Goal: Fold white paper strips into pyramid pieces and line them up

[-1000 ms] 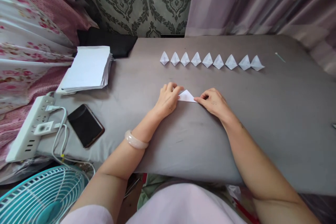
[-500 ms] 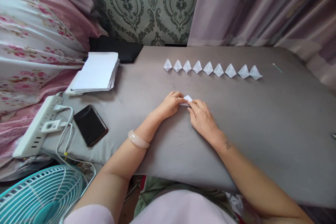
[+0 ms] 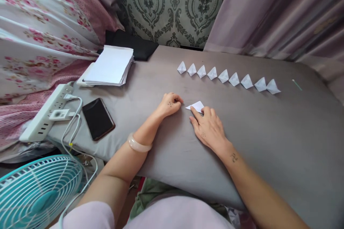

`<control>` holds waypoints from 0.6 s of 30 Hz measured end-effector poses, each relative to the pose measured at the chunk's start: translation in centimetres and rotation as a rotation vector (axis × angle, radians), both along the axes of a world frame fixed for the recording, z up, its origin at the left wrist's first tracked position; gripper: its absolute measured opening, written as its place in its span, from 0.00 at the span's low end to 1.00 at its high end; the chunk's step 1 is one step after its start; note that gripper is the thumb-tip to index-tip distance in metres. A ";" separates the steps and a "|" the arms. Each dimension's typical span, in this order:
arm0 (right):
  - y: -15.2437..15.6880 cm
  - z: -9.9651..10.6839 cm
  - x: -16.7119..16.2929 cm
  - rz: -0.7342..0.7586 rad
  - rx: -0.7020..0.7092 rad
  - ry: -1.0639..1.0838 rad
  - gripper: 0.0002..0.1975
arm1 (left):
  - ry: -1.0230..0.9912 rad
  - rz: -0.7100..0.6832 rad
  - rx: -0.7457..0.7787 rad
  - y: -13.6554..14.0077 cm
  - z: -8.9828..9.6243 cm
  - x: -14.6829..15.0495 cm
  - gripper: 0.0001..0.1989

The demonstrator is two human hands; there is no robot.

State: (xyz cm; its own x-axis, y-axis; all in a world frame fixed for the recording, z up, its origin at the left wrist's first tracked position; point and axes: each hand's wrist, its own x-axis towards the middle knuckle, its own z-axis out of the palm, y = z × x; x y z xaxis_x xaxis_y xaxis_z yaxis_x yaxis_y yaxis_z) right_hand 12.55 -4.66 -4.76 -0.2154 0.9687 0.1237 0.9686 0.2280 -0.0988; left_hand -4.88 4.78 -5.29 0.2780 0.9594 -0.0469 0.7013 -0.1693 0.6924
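A small folded piece of white paper (image 3: 198, 106) lies on the grey cloth, its pointed end to the left. My right hand (image 3: 209, 127) rests on it, index finger stretched over its face and the other fingers at its right end, the thumb apart on the cloth. Just left of the paper is my left hand (image 3: 170, 104), loosely curled, a gap between thumb and index finger, not touching the paper. Beyond the hands, several folded white paper shapes (image 3: 212, 73) stand in a slanting row.
A stack of white paper (image 3: 110, 65) sits at the back left, beside a black item (image 3: 134, 44). Nearer are a phone (image 3: 98, 118), a power strip (image 3: 48, 112) with cables, and a teal fan (image 3: 43, 189). A thin stick (image 3: 297, 84) lies far right.
My left hand has let go of the folded paper and drawn left, uncovering its pointed end. The right hand stays on the paper. The whole view has shifted and tilted slightly.
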 end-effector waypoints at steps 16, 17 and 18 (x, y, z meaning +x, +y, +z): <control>0.8 0.7 2.4 0.114 -0.063 0.086 0.21 | 0.151 0.041 0.015 -1.6 -0.2 1.8 0.08; 0.8 0.7 2.4 0.117 -0.057 0.079 0.21 | 0.149 0.049 0.011 -1.6 -0.1 1.8 0.08; 0.7 0.8 2.4 0.119 -0.048 0.068 0.21 | 0.146 0.056 0.003 -1.6 -0.1 1.9 0.08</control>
